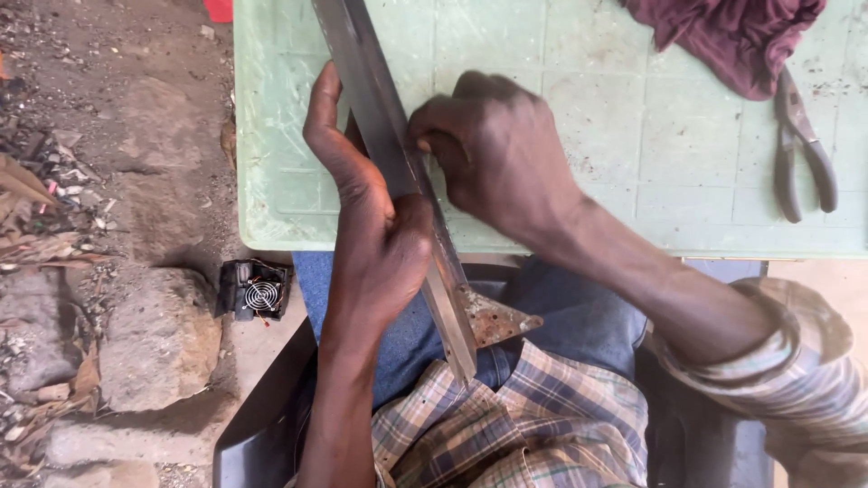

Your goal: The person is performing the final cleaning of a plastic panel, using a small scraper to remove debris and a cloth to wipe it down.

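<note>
Seemingly the work is mid-course: a long grey metal bar (398, 172) with a rusty bracket (493, 318) fixed near its lower end is being handled over the edge of a pale green worktop (579, 163), and nothing shows it finished or set aside. The bar runs diagonally from the top of the view down to the person's lap, its upper part lying on the worktop and its lower end hanging past the edge above the blue trousers. The left hand (371, 217) is wrapped around the bar from its left side, palm against the metal, a firm clenched grip on it. The right hand (493, 149) is closed with its fingertips pressed against the bar's right face, just across from the left; whether it pinches some small part there I cannot tell. Off to the right on the worktop lie dark pliers (800, 149) and a maroon cloth (732, 36), both well apart from the hands.
</note>
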